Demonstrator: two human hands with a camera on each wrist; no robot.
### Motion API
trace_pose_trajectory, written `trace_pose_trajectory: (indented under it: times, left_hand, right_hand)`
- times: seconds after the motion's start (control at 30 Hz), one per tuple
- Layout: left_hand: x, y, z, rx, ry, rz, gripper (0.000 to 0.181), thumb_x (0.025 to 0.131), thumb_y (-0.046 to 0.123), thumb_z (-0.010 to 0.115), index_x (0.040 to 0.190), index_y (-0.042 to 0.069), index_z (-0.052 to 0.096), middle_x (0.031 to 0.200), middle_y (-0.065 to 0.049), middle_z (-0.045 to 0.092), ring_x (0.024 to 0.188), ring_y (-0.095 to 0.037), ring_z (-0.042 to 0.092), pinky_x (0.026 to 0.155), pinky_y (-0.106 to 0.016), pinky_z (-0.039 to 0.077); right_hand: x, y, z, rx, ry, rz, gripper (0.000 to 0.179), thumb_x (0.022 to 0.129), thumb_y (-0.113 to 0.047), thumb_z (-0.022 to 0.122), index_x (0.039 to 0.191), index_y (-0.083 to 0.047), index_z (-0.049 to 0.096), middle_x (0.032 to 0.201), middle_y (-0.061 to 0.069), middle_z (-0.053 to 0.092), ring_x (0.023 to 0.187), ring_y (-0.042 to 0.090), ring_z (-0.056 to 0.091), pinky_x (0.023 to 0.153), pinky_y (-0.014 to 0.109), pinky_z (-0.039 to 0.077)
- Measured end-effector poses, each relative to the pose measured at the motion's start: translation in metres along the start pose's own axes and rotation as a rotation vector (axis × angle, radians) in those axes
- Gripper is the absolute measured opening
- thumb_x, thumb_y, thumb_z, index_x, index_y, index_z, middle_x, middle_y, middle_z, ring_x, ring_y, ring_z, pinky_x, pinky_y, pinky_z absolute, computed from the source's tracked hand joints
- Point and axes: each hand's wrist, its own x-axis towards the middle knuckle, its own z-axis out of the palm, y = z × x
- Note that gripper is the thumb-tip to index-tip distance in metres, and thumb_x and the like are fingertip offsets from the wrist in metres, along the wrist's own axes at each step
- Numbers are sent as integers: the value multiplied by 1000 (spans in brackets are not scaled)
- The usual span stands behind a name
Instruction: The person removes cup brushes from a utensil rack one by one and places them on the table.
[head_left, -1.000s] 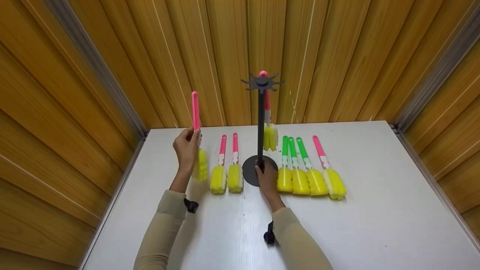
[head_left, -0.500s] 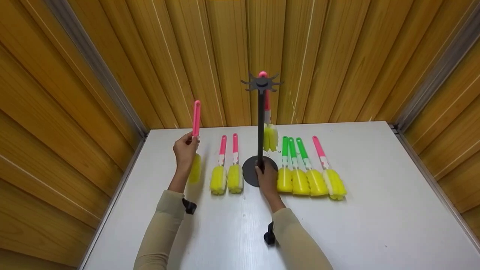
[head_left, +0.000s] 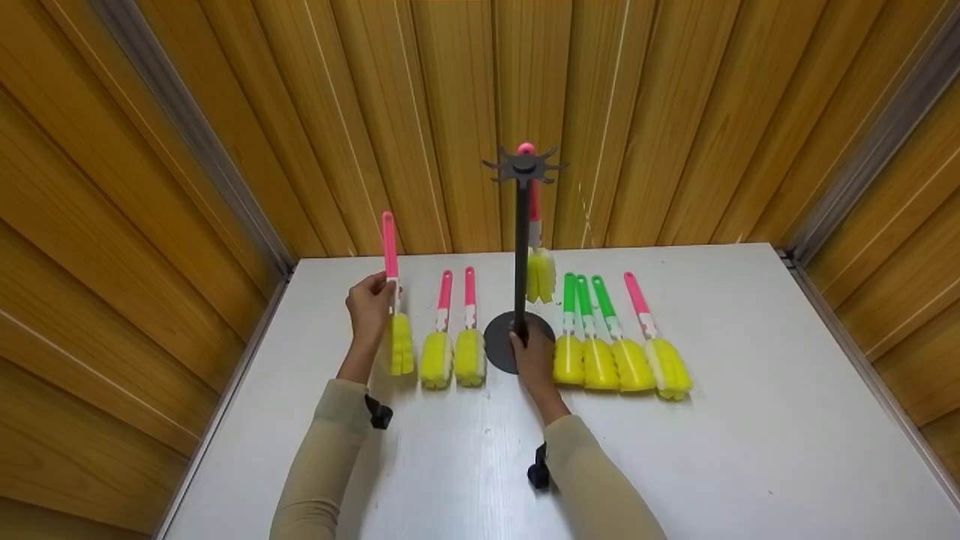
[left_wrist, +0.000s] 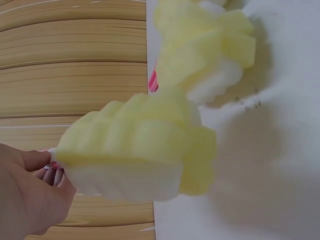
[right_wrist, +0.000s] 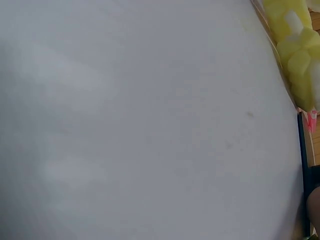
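My left hand [head_left: 367,306] pinches a pink-handled sponge brush [head_left: 401,345] near its white neck, handle up and yellow sponge down. In the left wrist view its yellow-and-white sponge head [left_wrist: 130,145] fills the middle, beside another brush head. My right hand [head_left: 536,356] grips the foot of a black stand's pole [head_left: 521,247], just above the round base [head_left: 499,345]. Hooks fan out from the stand's top [head_left: 523,166]. Behind the pole, a pink-handled brush [head_left: 540,276] hangs from it. Only a sliver of the right hand shows in the right wrist view.
Two pink-handled brushes [head_left: 470,356] lie between my left hand and the stand. Right of the stand lie three green-handled brushes [head_left: 600,364] and one pink-handled brush [head_left: 670,367]. A wood-patterned wall [head_left: 450,112] rises behind the white table [head_left: 750,420].
My left hand has lowered slightly with the brush, and its sponge head has turned. My right hand and the stand stay where they were.
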Motion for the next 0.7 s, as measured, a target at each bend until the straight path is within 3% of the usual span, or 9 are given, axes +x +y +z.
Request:
trace_pose_trajectory:
  times: [0.23,0.53,0.7]
  left_hand:
    - [3,-12,6,25,-30,-43,29,102,8,60,127,-5,67,108,-20,69,90,-22,58,72,-23,48]
    - [5,-29,16,37,-68,-158,32,103,9,58,130,-6,64,115,-22,67,100,-27,59,89,-37,51]
    - [6,-36,22,46,-83,-175,32,103,9,57,131,-7,63,119,-24,66,106,-29,60,93,-40,51]
  right_hand:
    - [0,0,0,-21,1,-13,22,102,-13,62,120,0,60,115,17,69,110,32,64,102,48,50]
    - [0,-1,-1,-3,4,-13,19,102,-12,62,118,-2,60,113,15,69,108,31,64,101,48,50]
    - [-1,-1,-1,-12,3,1,24,102,-14,63,122,-1,60,116,17,69,112,33,64,102,48,49]
